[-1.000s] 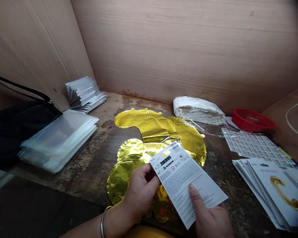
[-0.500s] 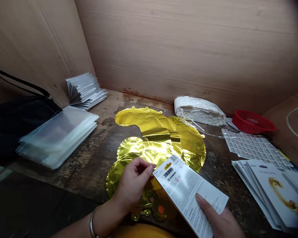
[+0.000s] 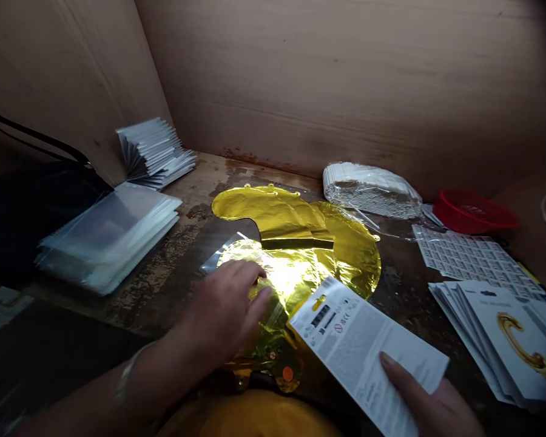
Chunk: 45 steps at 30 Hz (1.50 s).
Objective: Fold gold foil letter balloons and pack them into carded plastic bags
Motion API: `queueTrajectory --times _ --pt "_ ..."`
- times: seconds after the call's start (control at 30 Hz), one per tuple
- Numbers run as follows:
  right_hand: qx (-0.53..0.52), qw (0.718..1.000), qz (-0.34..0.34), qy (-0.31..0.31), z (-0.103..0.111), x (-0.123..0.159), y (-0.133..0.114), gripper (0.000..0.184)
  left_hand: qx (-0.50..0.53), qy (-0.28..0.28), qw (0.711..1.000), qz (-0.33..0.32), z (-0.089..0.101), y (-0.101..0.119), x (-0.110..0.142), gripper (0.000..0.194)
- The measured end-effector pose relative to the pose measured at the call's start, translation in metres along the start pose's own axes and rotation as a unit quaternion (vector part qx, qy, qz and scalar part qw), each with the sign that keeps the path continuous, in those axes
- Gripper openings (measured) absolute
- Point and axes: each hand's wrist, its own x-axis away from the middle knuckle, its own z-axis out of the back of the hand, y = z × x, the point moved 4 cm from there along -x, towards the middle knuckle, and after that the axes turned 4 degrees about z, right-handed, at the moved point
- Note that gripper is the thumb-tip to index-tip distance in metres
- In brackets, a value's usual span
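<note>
The right hand (image 3: 437, 403) grips the printed card (image 3: 368, 346) by gold foil (image 3: 291, 224) on the counter (image 3: 164, 264), whose slick layers could skew if the left hand (image 3: 218, 309), grip unclear to me, drags them.

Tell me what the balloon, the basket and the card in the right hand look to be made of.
Balloon: probably thin metallised foil, shiny gold; it creases and throws bright glare.
Basket: likely plastic, plain red, with thin, even walls; its gloss is hard to judge in this dim corner.
Card, in the right hand: seems paperboard, white and printed, flat with crisp edges; any coating is unclear.
</note>
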Motion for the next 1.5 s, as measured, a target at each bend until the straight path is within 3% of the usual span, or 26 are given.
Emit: queueTrajectory --times 0.03,0.1,0.17,0.33,0.4,0.57,0.67,0.77,0.9,0.97,1.03,1.13,1.27,1.37,1.43,1.5 --pt "-0.002 0.999 0.007 -0.031 -0.008 0.0 -0.001 0.072 -0.024 0.014 0.999 -0.018 -0.01 0.0 -0.008 0.031" --pt "0.0 0.998 0.022 -0.067 -0.018 -0.002 -0.003 0.072 -0.061 -0.02 0.998 -0.026 -0.035 -0.005 -0.02 0.05" --pt "0.012 0.998 0.013 -0.063 -0.014 -0.006 -0.002 0.076 -0.076 -0.06 0.994 -0.042 -0.053 -0.01 -0.024 0.054" --pt "0.012 1.0 -0.016 -0.014 0.009 -0.009 0.002 0.082 -0.055 -0.134 0.967 -0.211 -0.053 -0.004 -0.023 0.029" --pt "-0.002 1.0 -0.008 0.003 0.012 -0.008 0.002 0.085 -0.067 -0.123 0.959 -0.247 -0.049 0.001 -0.025 0.021" --pt "-0.002 0.996 0.021 0.089 0.019 -0.004 -0.003 0.083 -0.085 -0.076 0.983 -0.143 -0.055 -0.003 -0.027 0.021" --pt "0.009 0.996 0.023 0.081 0.016 -0.001 -0.003 0.075 -0.062 -0.088 0.987 -0.118 -0.057 -0.009 -0.027 0.019" --pt "-0.001 1.0 0.021 0.014 0.002 0.001 0.0 0.07 -0.06 -0.057 0.988 -0.133 -0.052 -0.01 -0.033 0.011" --pt "-0.04 0.999 0.024 -0.003 -0.012 0.001 0.002 0.07 -0.043 -0.036 0.988 -0.147 -0.05 -0.012 -0.048 0.036" --pt "-0.048 0.999 0.024 -0.001 -0.016 0.0 0.001 0.072 -0.049 -0.052 0.985 -0.154 -0.057 -0.014 -0.054 0.021" --pt "-0.052 0.998 0.022 -0.01 -0.017 -0.001 0.0 0.074 -0.075 -0.055 0.981 -0.168 -0.063 -0.016 -0.059 0.02" --pt "-0.055 0.998 0.01 -0.012 -0.01 -0.002 0.0 0.079 -0.102 -0.049 0.977 -0.183 -0.063 -0.015 -0.063 0.028" --pt "-0.054 0.997 -0.009 0.045 0.017 -0.003 -0.001 0.091 -0.105 -0.037 0.976 -0.187 -0.046 0.001 -0.054 0.021" --pt "-0.047 0.997 -0.018 0.066 0.027 -0.001 0.0 0.094 -0.122 -0.09 0.969 -0.196 -0.047 0.019 -0.038 0.01" --pt "-0.028 0.998 -0.028 0.044 0.024 0.002 0.003 0.088 -0.133 -0.14 0.959 -0.206 -0.057 0.026 -0.028 0.009" --pt "-0.016 0.999 -0.04 0.017 0.019 0.005 0.007 0.081 -0.133 -0.154 0.956 -0.21 -0.067 0.028 -0.023 0.011"
